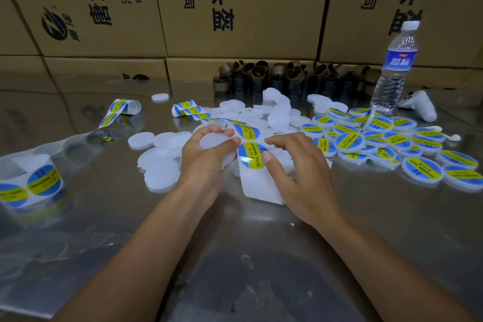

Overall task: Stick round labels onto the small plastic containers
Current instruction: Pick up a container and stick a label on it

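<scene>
fingers (209, 131) of the left hand (206, 157) curled round a blank white container (218, 141), held just above the desk (261, 256) and right beside the label strip (257, 185). right hand (298, 165) relaxed and spread over the strip, gripping nothing, thumb tip resting on the edge of a blue-and-yellow round label (249, 157) that sits on its backing.

apparently at the peeling step: label not yet lifted, container face bare. next move, by judgement: raise the label's edge cleanly off the backing, centre it over the container's flat face, then press from the middle outward to keep out creases and bubbles.

labelled containers (392, 138) heaped to the right, unlabelled containers (162, 165) scattered left of the hands, label roll (31, 185) at far left, water bottle (394, 68) standing before stacked cardboard boxes (235, 8).
</scene>
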The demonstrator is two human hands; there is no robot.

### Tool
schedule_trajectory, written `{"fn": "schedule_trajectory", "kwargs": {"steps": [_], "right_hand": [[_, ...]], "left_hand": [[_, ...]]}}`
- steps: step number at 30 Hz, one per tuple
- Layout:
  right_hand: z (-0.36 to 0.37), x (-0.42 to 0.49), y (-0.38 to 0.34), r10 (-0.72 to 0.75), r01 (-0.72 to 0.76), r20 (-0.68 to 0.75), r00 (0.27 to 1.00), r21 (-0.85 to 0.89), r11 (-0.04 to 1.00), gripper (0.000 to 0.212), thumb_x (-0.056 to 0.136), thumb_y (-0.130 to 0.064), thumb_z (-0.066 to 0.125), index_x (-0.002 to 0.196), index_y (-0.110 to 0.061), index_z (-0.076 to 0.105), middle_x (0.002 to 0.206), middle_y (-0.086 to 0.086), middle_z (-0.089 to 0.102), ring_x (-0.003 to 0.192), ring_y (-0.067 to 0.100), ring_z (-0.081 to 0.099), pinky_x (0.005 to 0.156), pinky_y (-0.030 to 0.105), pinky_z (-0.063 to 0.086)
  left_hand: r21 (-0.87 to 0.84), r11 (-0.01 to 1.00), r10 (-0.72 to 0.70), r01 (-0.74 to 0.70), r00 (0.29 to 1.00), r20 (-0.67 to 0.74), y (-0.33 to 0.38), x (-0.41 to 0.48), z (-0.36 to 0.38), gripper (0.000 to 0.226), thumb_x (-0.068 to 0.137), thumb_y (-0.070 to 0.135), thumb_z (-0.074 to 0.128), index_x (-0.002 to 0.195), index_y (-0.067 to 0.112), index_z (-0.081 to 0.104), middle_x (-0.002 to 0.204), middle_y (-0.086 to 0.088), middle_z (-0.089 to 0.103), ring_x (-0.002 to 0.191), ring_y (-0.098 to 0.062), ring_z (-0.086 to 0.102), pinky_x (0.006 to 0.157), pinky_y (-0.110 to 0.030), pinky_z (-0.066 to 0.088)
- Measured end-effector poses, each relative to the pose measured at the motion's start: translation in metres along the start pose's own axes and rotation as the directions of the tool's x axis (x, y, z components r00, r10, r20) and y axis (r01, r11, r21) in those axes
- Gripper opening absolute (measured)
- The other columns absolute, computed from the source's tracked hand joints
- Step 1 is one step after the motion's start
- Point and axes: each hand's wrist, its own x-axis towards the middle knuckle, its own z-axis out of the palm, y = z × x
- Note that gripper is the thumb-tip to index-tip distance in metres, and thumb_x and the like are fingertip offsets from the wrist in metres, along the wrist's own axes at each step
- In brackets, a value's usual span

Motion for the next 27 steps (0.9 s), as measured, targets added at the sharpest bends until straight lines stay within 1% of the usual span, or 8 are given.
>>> {"fn": "schedule_trajectory", "kwargs": {"steps": [2,5,10,18,20,23,25,27], "right_hand": [[-0.0003,0.0008,-0.0003,-0.022,0.021,-0.016,1.000,-0.028,0.999,0.028,0.084,-0.030,0.057,0.104,-0.014,0.068,0.100,0.001,0.062,0.099,0.022,0.056,0.087,0.039,0.043],[-0.0004,0.0025,0.0001,-0.035,0.034,-0.024,0.999,-0.052,0.998,0.030,0.081,-0.031,0.062,0.105,-0.014,0.069,0.099,0.003,0.061,0.096,0.023,0.055,0.085,0.038,0.043],[0.0016,0.0027,0.0020,-0.068,0.066,-0.023,0.997,-0.059,0.996,0.036,0.077,-0.031,0.066,0.109,-0.016,0.068,0.100,0.002,0.063,0.097,0.022,0.056,0.085,0.035,0.042],[0.0025,0.0033,0.0038,-0.089,0.082,-0.072,0.993,-0.089,0.993,0.032,0.072,-0.031,0.070,0.100,-0.015,0.070,0.091,-0.002,0.068,0.091,0.023,0.060,0.080,0.030,0.035],[0.0028,0.0032,0.0039,-0.097,0.088,-0.080,0.992,-0.106,0.990,0.030,0.072,-0.030,0.071,0.098,-0.015,0.071,0.090,-0.002,0.069,0.090,0.023,0.061,0.081,0.031,0.034],[0.0027,0.0026,0.0039,-0.093,0.084,-0.077,0.993,-0.115,0.990,0.029,0.071,-0.030,0.071,0.095,-0.014,0.071,0.090,-0.003,0.070,0.090,0.023,0.062,0.083,0.029,0.033],[0.0023,0.0023,0.0035,-0.083,0.076,-0.065,0.994,-0.107,0.991,0.027,0.071,-0.031,0.070,0.092,-0.014,0.071,0.088,-0.004,0.070,0.089,0.021,0.062,0.084,0.029,0.033],[0.0017,0.0023,0.0032,-0.073,0.067,-0.060,0.996,-0.099,0.993,0.024,0.071,-0.031,0.070,0.089,-0.015,0.070,0.086,-0.006,0.069,0.087,0.018,0.060,0.085,0.029,0.033]], "left_hand": [[-0.017,1.000,-0.013,0.015,0.997,0.078,-0.0017,-0.0011,0.0010,0.028,0.077,-0.008,0.069,0.083,0.017,0.057,0.069,0.007,0.071,0.068,-0.009,0.067,0.070,-0.024,0.057],[-0.040,0.998,-0.039,0.045,0.988,0.147,-0.0031,-0.0015,0.0020,0.028,0.077,-0.007,0.069,0.084,0.018,0.058,0.072,0.006,0.072,0.071,-0.012,0.068,0.070,-0.026,0.058],[-0.119,0.989,-0.058,0.085,0.976,0.210,-0.0025,-0.0031,0.0040,0.027,0.075,-0.008,0.067,0.086,0.015,0.059,0.072,0.005,0.072,0.069,-0.011,0.069,0.057,-0.022,0.055],[-0.115,0.990,-0.050,0.082,0.965,0.257,-0.0044,-0.0014,0.0034,0.027,0.074,-0.005,0.068,0.087,0.016,0.057,0.074,0.004,0.070,0.073,-0.013,0.066,0.069,-0.025,0.056],[-0.093,0.993,-0.046,0.072,0.966,0.256,-0.0040,-0.0013,0.0036,0.034,0.065,-0.003,0.075,0.087,0.017,0.058,0.074,0.004,0.070,0.073,-0.014,0.065,0.070,-0.029,0.053],[-0.030,0.999,-0.036,0.044,0.977,0.212,-0.0043,-0.0024,0.0046,0.025,0.074,0.001,0.073,0.084,0.019,0.059,0.072,0.006,0.070,0.067,-0.013,0.065,0.074,-0.034,0.042],[0.020,1.000,-0.026,0.023,0.979,0.203,-0.0045,-0.0029,0.0045,0.022,0.075,0.004,0.074,0.080,0.021,0.062,0.074,0.005,0.070,0.071,-0.016,0.064,0.078,-0.037,0.043],[0.075,0.997,-0.006,-0.010,0.977,0.215,-0.0040,-0.0040,0.0040,0.024,0.063,0.009,0.082,0.071,0.025,0.066,0.077,0.005,0.070,0.076,-0.019,0.064,0.077,-0.035,0.049]]}}
